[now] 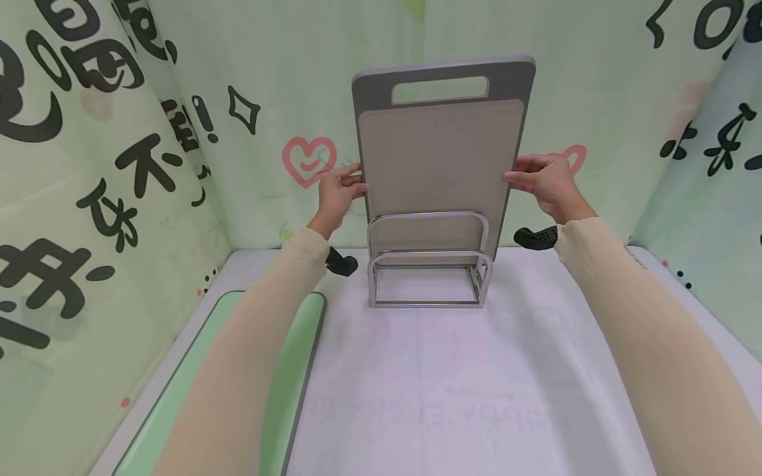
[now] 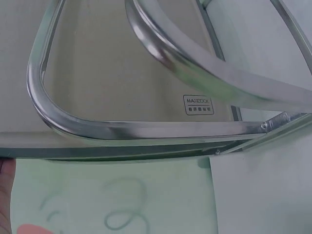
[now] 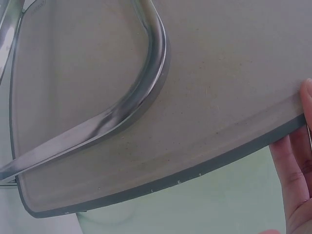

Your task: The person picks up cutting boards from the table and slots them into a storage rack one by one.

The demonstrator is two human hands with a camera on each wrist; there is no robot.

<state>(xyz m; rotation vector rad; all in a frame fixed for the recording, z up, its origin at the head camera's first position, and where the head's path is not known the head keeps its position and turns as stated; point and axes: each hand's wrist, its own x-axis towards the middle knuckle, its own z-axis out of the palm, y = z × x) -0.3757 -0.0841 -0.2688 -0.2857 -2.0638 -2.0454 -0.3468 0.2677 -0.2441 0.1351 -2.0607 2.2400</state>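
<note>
A beige cutting board (image 1: 440, 158) with a grey rim and a handle slot stands almost upright, tilted slightly, behind the two visible loops of a chrome wire rack (image 1: 425, 305). My left hand (image 1: 338, 198) pinches the board's left edge at mid-height. On the opposite edge my right hand (image 1: 550, 185) pinches the board, its thumb on the front face. The left wrist view shows the board's lower end (image 2: 146, 97) and its small printed label close to the rack's base. Whether another loop lies behind the board is hidden. Fingers (image 3: 292, 170) of the right hand show behind the rim.
A green board with a dark rim (image 1: 297, 357) lies flat on the white table (image 1: 452, 390) at the left, partly under my left forearm. Printed light-green curtains (image 1: 250, 185) hang behind the table and along both sides.
</note>
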